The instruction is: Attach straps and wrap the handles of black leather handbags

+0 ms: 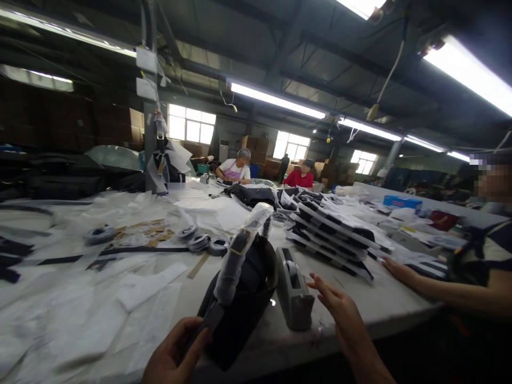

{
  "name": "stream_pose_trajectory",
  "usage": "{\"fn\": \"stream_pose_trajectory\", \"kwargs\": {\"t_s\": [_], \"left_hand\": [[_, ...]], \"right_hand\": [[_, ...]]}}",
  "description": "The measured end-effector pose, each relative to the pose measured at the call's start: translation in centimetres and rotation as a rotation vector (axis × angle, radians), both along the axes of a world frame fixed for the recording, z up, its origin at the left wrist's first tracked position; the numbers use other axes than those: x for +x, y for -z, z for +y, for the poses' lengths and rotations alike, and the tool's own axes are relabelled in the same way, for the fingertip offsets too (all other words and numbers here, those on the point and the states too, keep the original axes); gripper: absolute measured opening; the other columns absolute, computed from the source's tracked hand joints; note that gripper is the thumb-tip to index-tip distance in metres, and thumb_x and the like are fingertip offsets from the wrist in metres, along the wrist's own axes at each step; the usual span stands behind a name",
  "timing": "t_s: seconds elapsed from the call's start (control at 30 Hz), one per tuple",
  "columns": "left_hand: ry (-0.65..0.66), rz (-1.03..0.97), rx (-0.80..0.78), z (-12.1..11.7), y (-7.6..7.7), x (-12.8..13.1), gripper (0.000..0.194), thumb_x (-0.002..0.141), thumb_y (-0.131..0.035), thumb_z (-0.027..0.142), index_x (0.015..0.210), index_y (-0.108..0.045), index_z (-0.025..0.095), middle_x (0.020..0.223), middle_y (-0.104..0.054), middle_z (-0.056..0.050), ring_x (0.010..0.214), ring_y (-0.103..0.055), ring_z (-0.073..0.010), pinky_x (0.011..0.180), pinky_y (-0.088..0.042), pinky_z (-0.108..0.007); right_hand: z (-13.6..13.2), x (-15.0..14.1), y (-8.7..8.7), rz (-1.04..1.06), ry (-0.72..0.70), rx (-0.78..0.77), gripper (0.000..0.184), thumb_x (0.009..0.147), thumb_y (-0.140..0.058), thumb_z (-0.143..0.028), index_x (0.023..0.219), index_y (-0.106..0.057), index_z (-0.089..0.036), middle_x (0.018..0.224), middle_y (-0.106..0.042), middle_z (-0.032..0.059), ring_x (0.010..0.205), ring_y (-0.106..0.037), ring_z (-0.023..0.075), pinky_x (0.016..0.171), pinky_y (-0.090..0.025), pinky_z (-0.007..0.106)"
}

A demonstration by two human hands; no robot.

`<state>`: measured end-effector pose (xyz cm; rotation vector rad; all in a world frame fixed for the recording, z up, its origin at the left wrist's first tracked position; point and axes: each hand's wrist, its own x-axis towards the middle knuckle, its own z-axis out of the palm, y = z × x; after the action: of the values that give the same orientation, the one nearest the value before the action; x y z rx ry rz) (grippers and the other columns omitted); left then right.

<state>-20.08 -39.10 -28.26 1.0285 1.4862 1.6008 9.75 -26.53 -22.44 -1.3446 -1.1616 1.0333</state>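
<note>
The black bag (pixel 250 320) is held tilted over the bench (pixel 384 293), its plastic-wrapped strap (pixel 234 261) pinched low by the left hand (pixel 176 349) — seemingly for steadying. The right hand (pixel 342 309) is held spread, empty, beside the tape dispenser (pixel 296 301) — kept within easy reach.

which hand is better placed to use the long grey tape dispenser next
The right hand, I'd judge: it is open, looks free, and sits close beside the long grey tape dispenser. The left hand is occupied, holding the open-topped black bag with a plastic-wrapped strap.
</note>
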Motion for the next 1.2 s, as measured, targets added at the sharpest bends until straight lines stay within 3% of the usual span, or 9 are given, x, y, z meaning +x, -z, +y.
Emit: {"fn": "stream_pose_trajectory", "kwargs": {"t_s": [0.17,0.27,0.4,0.5,0.6,0.77,0.9,1.03,1.2], "left_hand": [[0.003,0.003,-0.010,0.1,0.4,0.0,0.038,0.070,-0.073,0.056,0.084,-0.068,0.022,0.078,-0.073,-0.001,0.082,-0.067,-0.0215,0.071,-0.051,-0.021],[0.017,-0.012,-0.013,0.1,0.5,0.0,0.037,0.071,-0.072,0.056,0.085,-0.068,0.022,0.077,-0.072,-0.001,0.080,-0.067,-0.0204,0.070,-0.051,-0.020],[0.021,-0.022,-0.003,0.0,0.3,-0.1,0.036,0.070,-0.074,0.054,0.086,-0.069,0.022,0.077,-0.072,0.000,0.078,-0.067,-0.0192,0.070,-0.051,-0.019],[0.011,-0.033,0.005,0.0,0.1,0.0,0.037,0.069,-0.075,0.055,0.085,-0.069,0.022,0.075,-0.072,0.000,0.079,-0.068,-0.0198,0.070,-0.052,-0.020],[0.002,-0.036,0.002,0.0,0.2,0.2,0.038,0.069,-0.074,0.055,0.086,-0.072,0.021,0.077,-0.074,-0.001,0.077,-0.069,-0.0205,0.068,-0.053,-0.021],[0.014,-0.022,-0.011,0.2,0.2,-0.1,0.041,0.067,-0.075,0.052,0.093,-0.074,0.020,0.088,-0.077,-0.004,0.087,-0.070,-0.0248,0.075,-0.056,-0.026],[0.038,0.032,0.013,0.2,0.3,-0.5,0.039,0.070,-0.074,0.048,0.095,-0.073,0.018,0.088,-0.077,-0.005,0.086,-0.071,-0.0252,0.077,-0.056,-0.027],[0.060,0.041,0.023,0.0,0.7,-0.5,0.036,0.075,-0.072,0.046,0.096,-0.072,0.017,0.092,-0.076,-0.006,0.090,-0.070,-0.0259,0.079,-0.055,-0.028],[0.117,0.080,0.034,-0.4,0.4,-0.5,0.029,0.081,-0.067,0.042,0.097,-0.071,0.018,0.095,-0.075,-0.006,0.093,-0.068,-0.0249,0.083,-0.052,-0.028]], "right_hand": [[-2.7,-0.2,0.1,0.109,-0.002,-0.089,0.054,0.063,-0.076,-0.061,0.096,-0.078,-0.019,0.117,-0.071,0.0105,0.120,-0.056,0.0300,0.099,-0.045,0.038],[-3.5,-0.2,2.7,0.217,0.043,-0.162,0.053,0.056,-0.083,-0.058,0.091,-0.078,-0.017,0.106,-0.075,0.0095,0.104,-0.065,0.0262,0.083,-0.054,0.030],[-3.4,0.2,7.1,0.356,0.162,-0.229,0.051,0.039,-0.093,-0.046,0.079,-0.079,-0.017,0.083,-0.078,0.0056,0.071,-0.070,0.0178,0.060,-0.056,0.022],[-3.9,-0.1,8.3,0.352,0.183,-0.206,0.051,0.037,-0.094,-0.045,0.075,-0.079,-0.016,0.077,-0.077,0.0051,0.061,-0.067,0.0139,0.053,-0.054,0.018],[-5.5,-2.1,7.4,0.281,0.030,-0.150,0.046,0.050,-0.089,-0.049,0.079,-0.078,-0.016,0.081,-0.077,0.0076,0.062,-0.067,0.0150,0.050,-0.053,0.018],[-8.9,-8.9,3.9,0.297,-0.323,-0.076,0.038,0.062,-0.084,-0.050,0.070,-0.074,-0.015,0.054,-0.068,0.0034,0.045,-0.061,0.0132,0.041,-0.047,0.019],[-9.9,-13.6,1.7,0.298,-0.549,0.003,0.037,0.071,-0.077,-0.050,0.069,-0.070,-0.013,0.050,-0.062,0.0016,0.043,-0.056,0.0101,0.045,-0.044,0.020],[-9.0,-16.0,1.3,0.139,-0.577,0.039,0.042,0.077,-0.070,-0.052,0.066,-0.067,-0.012,0.050,-0.058,0.0003,0.044,-0.050,0.0086,0.046,-0.039,0.020],[-8.3,-17.0,1.3,-0.108,-0.392,0.021,0.047,0.079,-0.066,-0.055,0.058,-0.064,-0.013,0.047,-0.054,-0.0013,0.042,-0.045,0.0090,0.042,-0.034,0.020]]}}
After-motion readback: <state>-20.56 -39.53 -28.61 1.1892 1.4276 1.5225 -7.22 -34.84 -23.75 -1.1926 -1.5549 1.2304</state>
